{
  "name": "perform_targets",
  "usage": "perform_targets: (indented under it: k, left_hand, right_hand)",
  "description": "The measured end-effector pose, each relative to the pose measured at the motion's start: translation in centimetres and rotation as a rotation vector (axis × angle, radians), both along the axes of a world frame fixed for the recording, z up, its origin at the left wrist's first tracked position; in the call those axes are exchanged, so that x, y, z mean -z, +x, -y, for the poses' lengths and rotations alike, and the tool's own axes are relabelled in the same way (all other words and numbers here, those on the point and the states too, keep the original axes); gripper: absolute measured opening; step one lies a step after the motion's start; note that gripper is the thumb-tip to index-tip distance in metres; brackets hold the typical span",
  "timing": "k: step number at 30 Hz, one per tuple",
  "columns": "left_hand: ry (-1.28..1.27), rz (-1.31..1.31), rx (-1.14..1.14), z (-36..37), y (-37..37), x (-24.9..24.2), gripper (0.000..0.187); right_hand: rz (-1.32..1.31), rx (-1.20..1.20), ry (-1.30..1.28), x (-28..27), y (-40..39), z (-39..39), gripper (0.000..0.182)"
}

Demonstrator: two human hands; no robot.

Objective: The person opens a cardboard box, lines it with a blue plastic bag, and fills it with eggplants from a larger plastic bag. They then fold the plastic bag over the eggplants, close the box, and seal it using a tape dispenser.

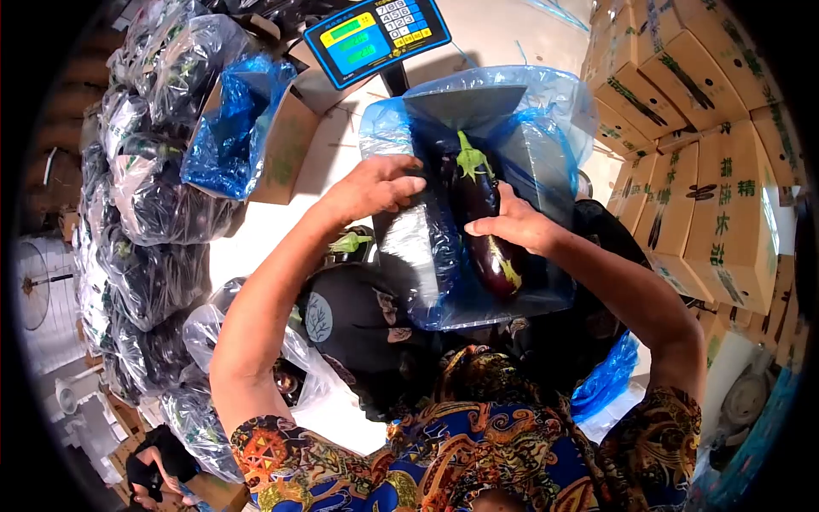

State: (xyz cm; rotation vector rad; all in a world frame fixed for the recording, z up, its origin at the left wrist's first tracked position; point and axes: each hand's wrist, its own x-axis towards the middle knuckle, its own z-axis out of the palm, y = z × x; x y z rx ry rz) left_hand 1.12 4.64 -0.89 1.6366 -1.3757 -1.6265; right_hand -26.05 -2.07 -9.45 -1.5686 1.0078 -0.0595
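An open box (pixel 473 98) lined with a blue plastic bag (pixel 533 149) stands in front of me. Dark purple eggplants (pixel 478 200) with green caps lie lengthwise inside it. My right hand (pixel 520 224) is on the eggplants, thumb across the top one and fingers down its right side. At the box's left edge, my left hand (pixel 375 186) has its fingers curled over the lined rim; what lies under the fingertips is partly hidden. Below my left forearm, another eggplant's green cap (pixel 350 243) shows.
A scale display (pixel 375 38) stands beyond the box. Clear bags of eggplants (pixel 162 188) are piled on the left, beside another blue-lined carton (pixel 277 158). Printed cartons (pixel 717 213) are stacked on the right. Another person (pixel 158 465) is at the lower left.
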Motion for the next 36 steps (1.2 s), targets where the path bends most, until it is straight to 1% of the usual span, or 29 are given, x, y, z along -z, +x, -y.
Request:
perform_targets:
  k: [2,3,5,6,7,8,9,10,11,12,14,15,18,19,20,21,23,26,27,28,29,30,31,32,34,36]
  left_hand:
    - [0.005,-0.021,-0.086,-1.1,1.8,0.7,0.058]
    - [0.007,-0.027,-0.144,-1.8,2.3,1.0,0.056]
    - [0.049,-0.115,-0.242,-3.6,2.9,1.8,0.053]
    - [0.071,-0.16,-0.295,-4.7,3.1,2.3,0.051]
    - [0.059,-0.219,-0.38,-5.6,3.0,3.1,0.047]
    - [0.046,-0.282,-0.449,-6.7,3.2,3.7,0.043]
    - [0.052,-0.318,-0.516,-7.8,3.3,4.2,0.042]
    - [0.057,-0.354,-0.573,-8.6,3.4,4.7,0.04]
    - [0.076,-0.329,-0.627,-9.5,3.4,5.3,0.041]
    - [0.049,-0.304,-0.662,-10.5,3.5,6.6,0.045]
    - [0.088,-0.332,-0.713,-12.3,3.3,8.7,0.048]
    - [0.121,-0.396,-0.71,-13.0,3.2,9.1,0.047]
    - [0.127,-0.596,-0.774,-14.8,2.3,11.3,0.036]
    - [0.115,-0.625,-0.783,-15.2,2.3,12.0,0.034]
    - [0.105,-0.653,-0.792,-15.6,2.2,12.6,0.032]
    - [0.096,-0.681,-0.8,-16.0,2.2,13.3,0.031]
    - [0.119,-0.687,-0.866,-16.6,2.2,14.8,0.031]
    - [0.122,-0.682,-0.918,-16.5,1.6,17.0,0.029]
    - [0.118,-0.682,-0.921,-16.3,1.1,17.2,0.028]
    - [0.113,-0.68,-0.929,-16.3,0.6,17.4,0.027]
    - [-0.007,-0.854,-0.85,-16.4,0.3,17.9,0.025]
    - [0.006,-0.824,-0.867,-16.4,0.2,17.9,0.024]
    - [0.019,-0.795,-0.883,-16.5,0.1,17.8,0.024]
    - [0.029,-0.767,-0.898,-16.4,0.1,17.7,0.023]
    - [0.061,-0.71,-1.009,-16.7,-0.1,17.9,0.019]
    - [0.099,-0.652,-1.074,-17.3,-0.4,17.6,0.017]
  right_hand:
    - [0.065,0.014,0.205,1.5,1.0,-0.1,0.077]
    - [0.015,0.01,0.247,1.9,1.6,-0.2,0.078]
    - [-0.075,-0.027,0.212,2.8,3.3,-1.1,0.095]
    - [-0.092,-0.049,0.215,2.6,3.6,-1.4,0.092]
    - [0.109,-0.088,0.237,4.6,3.6,-1.5,0.09]
    - [0.18,-0.081,0.224,6.5,3.3,-1.8,0.087]
    - [0.251,-0.075,0.212,7.0,3.5,-2.2,0.084]
    - [0.224,-0.016,0.2,7.5,3.3,-2.4,0.081]
    - [0.197,0.044,0.188,7.8,3.2,-2.7,0.078]
    - [0.145,0.045,0.179,7.7,3.3,-2.5,0.078]
    - [0.04,0.047,0.165,6.6,3.6,-2.1,0.077]
    - [0.015,0.054,0.21,5.7,3.9,-2.0,0.076]
    - [0.072,0.082,0.376,2.4,5.0,-2.3,0.073]
    - [-0.254,0.276,0.274,3.6,5.4,-2.0,0.07]
    - [0.027,0.14,0.81,3.9,4.0,0.4,0.054]
    - [-0.039,0.008,0.677,2.2,4.0,1.1,0.05]
    - [-0.203,0.087,0.479,2.3,3.7,0.8,0.041]
    - [0.071,0.225,0.789,2.7,4.6,-0.6,0.041]
    - [-0.095,0.239,0.733,3.3,5.0,-0.5,0.051]
    - [-0.143,0.192,0.486,3.6,4.9,-1.0,0.055]
    - [-0.189,0.141,0.237,3.9,4.6,-1.7,0.059]
    - [-0.234,0.089,-0.013,3.6,4.5,-2.5,0.063]
    - [-0.171,0.133,0.092,3.0,4.2,-3.1,0.087]
    - [-0.23,0.187,0.03,3.0,4.4,-3.7,0.087]
    - [-0.345,0.291,-0.093,3.2,5.4,-4.8,0.087]
    - [-0.38,0.262,-0.163,3.2,6.0,-5.3,0.086]
